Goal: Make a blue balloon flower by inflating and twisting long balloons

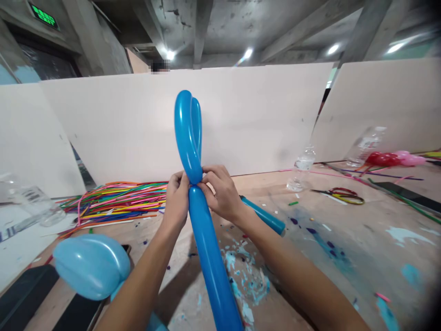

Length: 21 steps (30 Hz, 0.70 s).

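A long blue modelling balloon [210,257] stands in front of me, its upper part folded into a narrow loop above a pinched joint. My left hand [177,200] grips the left side of that joint, fingers closed. From the right, my right hand [220,191] pinches the same joint between thumb and fingers. Below the joint, the straight length runs down toward me and out of the picture. To the left of my left forearm lies a light blue balloon [93,266], rounded and partly hidden by the arm.
Uninflated balloons [120,202] lie in a colourful bundle at the back left. A teal tube [265,216] rests behind my right forearm. Scissors [339,195], a plastic bottle [301,170] and red and pink balloons [392,159] are rightward. A white board [248,124] stands behind the paint-stained table [296,276].
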Each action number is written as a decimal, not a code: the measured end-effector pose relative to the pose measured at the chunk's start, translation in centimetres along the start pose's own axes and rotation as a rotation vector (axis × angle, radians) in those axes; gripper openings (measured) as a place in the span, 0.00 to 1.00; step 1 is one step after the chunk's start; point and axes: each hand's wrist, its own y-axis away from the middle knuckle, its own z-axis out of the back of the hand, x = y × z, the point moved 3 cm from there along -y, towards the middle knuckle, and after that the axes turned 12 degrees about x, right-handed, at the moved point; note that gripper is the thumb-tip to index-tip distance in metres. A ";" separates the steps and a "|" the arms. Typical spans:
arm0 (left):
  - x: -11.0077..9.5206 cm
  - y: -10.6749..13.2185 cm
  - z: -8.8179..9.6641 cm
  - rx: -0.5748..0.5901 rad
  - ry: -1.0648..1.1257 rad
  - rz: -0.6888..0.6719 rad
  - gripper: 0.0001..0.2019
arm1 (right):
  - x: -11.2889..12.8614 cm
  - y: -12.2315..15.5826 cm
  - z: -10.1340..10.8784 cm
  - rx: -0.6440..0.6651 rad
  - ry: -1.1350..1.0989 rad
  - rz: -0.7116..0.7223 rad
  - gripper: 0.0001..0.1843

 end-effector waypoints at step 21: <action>-1.3 0.5 -0.4 0.548 -0.240 0.143 0.28 | -2.3 0.0 1.4 -0.152 0.028 -0.038 0.04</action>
